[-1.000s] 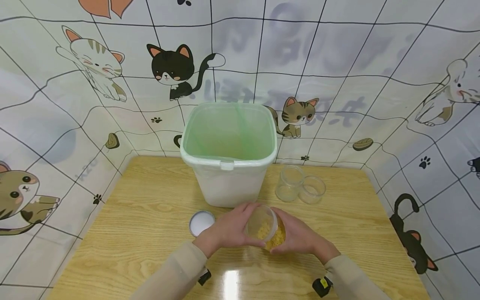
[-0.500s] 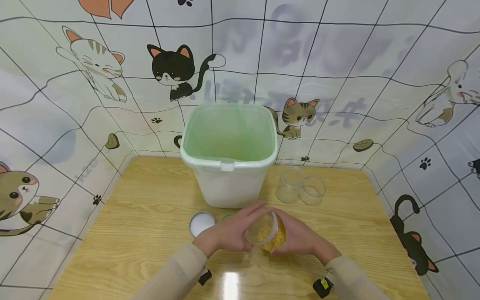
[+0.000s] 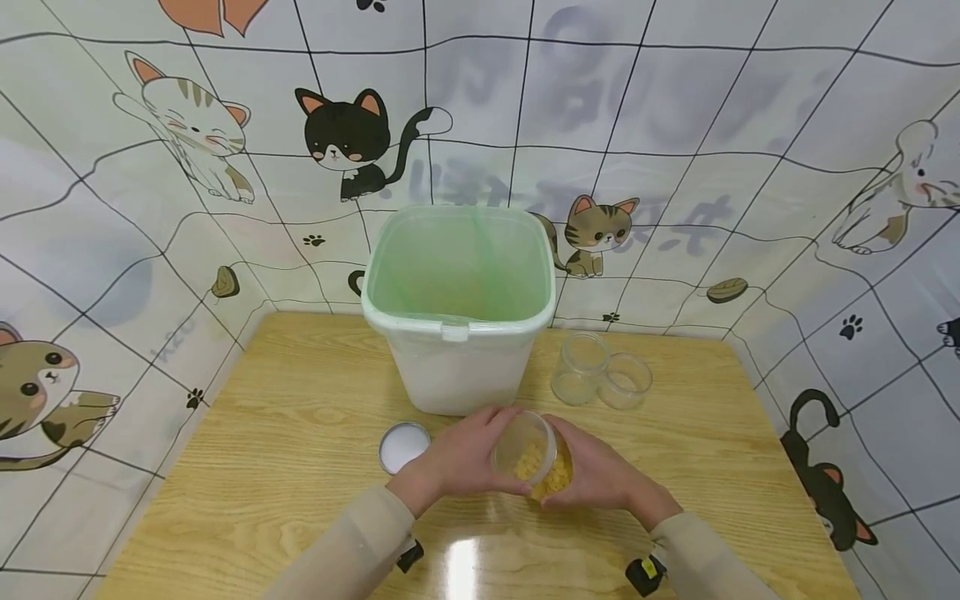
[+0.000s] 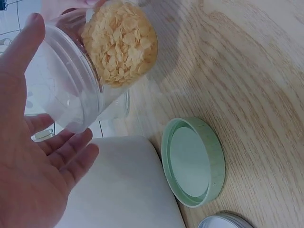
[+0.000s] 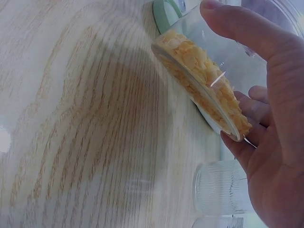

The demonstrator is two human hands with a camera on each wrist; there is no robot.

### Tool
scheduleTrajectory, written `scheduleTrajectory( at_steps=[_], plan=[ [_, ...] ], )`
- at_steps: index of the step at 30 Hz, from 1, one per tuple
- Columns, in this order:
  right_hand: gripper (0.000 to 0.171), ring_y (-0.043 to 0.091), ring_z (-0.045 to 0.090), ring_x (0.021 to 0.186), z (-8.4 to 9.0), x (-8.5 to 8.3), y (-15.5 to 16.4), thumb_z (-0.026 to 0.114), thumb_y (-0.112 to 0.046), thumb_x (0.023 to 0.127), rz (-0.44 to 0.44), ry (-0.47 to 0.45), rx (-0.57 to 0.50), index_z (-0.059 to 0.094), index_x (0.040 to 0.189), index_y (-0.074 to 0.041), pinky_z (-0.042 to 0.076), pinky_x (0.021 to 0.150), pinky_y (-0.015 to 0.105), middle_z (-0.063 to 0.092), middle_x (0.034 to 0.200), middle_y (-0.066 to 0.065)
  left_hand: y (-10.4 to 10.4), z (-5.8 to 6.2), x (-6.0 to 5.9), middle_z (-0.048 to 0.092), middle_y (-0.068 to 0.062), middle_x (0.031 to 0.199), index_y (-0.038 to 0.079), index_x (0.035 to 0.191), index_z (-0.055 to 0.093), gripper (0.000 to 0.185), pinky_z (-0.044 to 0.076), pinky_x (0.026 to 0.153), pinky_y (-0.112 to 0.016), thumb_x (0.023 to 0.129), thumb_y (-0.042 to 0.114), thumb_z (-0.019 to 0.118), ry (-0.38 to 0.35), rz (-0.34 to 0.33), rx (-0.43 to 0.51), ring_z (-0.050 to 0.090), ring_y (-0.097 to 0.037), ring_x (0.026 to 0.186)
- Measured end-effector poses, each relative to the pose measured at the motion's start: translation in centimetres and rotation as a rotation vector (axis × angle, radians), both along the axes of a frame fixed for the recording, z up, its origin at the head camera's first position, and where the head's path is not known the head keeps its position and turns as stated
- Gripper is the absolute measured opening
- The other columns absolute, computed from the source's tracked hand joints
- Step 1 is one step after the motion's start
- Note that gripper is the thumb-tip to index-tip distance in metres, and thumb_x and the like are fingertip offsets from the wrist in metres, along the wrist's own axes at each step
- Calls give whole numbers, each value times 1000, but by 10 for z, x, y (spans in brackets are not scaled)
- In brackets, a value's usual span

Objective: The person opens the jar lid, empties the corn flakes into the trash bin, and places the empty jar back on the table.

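**Both hands hold a tilted jar of flakes above the table**

The left hand (image 3: pixel 461 462) and right hand (image 3: pixel 600 475) cup an open clear jar (image 3: pixel 531 454) between them, thumbs and fingers curled round its sides. It is tipped, mouth toward the white bin (image 3: pixel 457 367), and the yellow flakes (image 4: pixel 121 42) lie piled at its bottom end. The jar is off the table (image 3: pixel 285 433), just in front of the bin. Under it lies a green lid (image 4: pixel 192 161), inner side up, with a silver lid (image 3: pixel 403 444) to the left. Two empty jars (image 3: pixel 600 379) stand right of the bin, touching each other
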State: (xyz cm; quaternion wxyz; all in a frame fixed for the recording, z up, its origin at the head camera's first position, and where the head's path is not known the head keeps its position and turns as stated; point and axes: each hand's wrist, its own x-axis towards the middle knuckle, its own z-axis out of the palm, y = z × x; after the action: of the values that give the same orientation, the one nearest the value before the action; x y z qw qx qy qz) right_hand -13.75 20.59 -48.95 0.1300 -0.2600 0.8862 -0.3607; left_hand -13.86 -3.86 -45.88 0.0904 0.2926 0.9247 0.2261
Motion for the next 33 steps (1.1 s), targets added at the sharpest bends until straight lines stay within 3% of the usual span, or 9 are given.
scheduleTrajectory(
  at_steps=[5,8,13,17,20,24,33],
  plan=[
    [108,16,56,119,-1,0,0,93,-40,58,-5,5,2,36,147,-17,49,99,46,56,135,1,0,0,0,43,-4,149,26,155,21,111,50,102,-44,68,75,69,-7,-10,-4,52,-24,129],
    [108,17,55,120,-2,0,0,93,-40,58,-12,-1,1,36,147,-18,48,101,47,56,136,2,-2,0,-1,30,-6,159,27,157,12,117,45,109,-46,68,71,73,-32,-48,27,41,-26,141],
    [111,19,53,127,-2,1,1,93,-40,58,-21,-6,8,33,149,-20,45,106,50,53,141,3,-7,1,-3,10,2,166,36,157,6,117,38,115,-45,71,36,86,-38,-161,81,21,-22,151],
    [115,22,50,131,-1,1,0,93,-39,58,-24,-11,6,29,151,-24,43,109,51,49,145,1,-7,3,-4,2,11,165,41,156,8,120,46,108,-42,68,8,82,-32,-217,82,19,-21,151],
    [115,19,49,133,-1,1,0,93,-39,58,-27,-5,16,28,152,-25,42,110,49,47,146,-4,-7,3,-4,0,13,165,40,156,10,119,48,106,-43,67,1,79,-40,-233,80,18,-22,152],
    [115,16,48,132,0,2,0,93,-41,57,-35,-2,31,30,151,-22,43,110,48,47,145,-6,-5,2,-5,5,9,165,40,156,14,115,46,109,-44,69,4,81,-47,-229,80,22,-22,151],
    [112,18,51,128,-1,0,1,93,-41,57,-27,2,26,33,149,-21,45,106,49,52,143,3,-5,0,-5,31,3,156,33,155,23,103,44,111,-42,73,47,83,-38,-137,132,40,-19,140]
  ],
)
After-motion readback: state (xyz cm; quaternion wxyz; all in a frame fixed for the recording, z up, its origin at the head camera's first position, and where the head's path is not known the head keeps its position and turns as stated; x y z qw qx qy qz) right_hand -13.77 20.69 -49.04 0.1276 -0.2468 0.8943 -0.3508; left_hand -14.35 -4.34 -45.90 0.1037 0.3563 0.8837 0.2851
